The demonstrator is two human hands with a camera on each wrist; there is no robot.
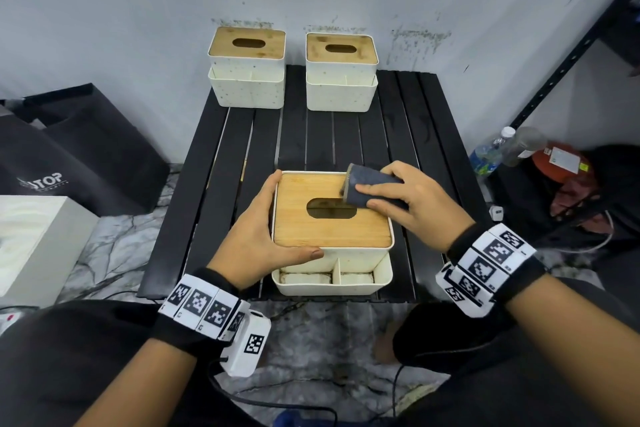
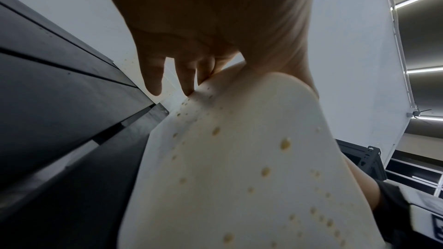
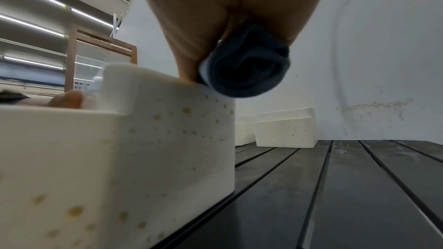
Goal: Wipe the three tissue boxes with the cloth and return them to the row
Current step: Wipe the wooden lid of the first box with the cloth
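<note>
Wiping the bamboo lid (image 1: 329,208) of the near tissue box (image 1: 332,253) is the step in hand, as I judge it. My right hand (image 1: 408,204) is curled round the folded dark blue cloth (image 1: 370,189), whose fold rests on the lid's far right corner, just beside the oval slot (image 1: 331,208). My left hand (image 1: 263,229) braces the box, thumb hooked along the near edge of the lid and fingers laid straight against the left wall; in the left wrist view the fingers (image 2: 153,75) lie flat on the speckled white side.

What could go wrong: the lid may only sit loose in the white body, so a hard stroke toward the left could lift or skew it. The cloth's free edge could catch in the slot and drag. My brace is on one side only, so a push toward me may slide the box off the near edge of the black slatted table (image 1: 214,166), since its front tray (image 1: 332,282) already stands close to that edge.

Room for moving: the table is bare between this box and the two others (image 1: 247,69) (image 1: 341,71), which stand side by side at the far edge against the wall. The right part of that row is open, well apart from my hands. Right of the table, bottles (image 1: 502,149) lie on the floor.
</note>
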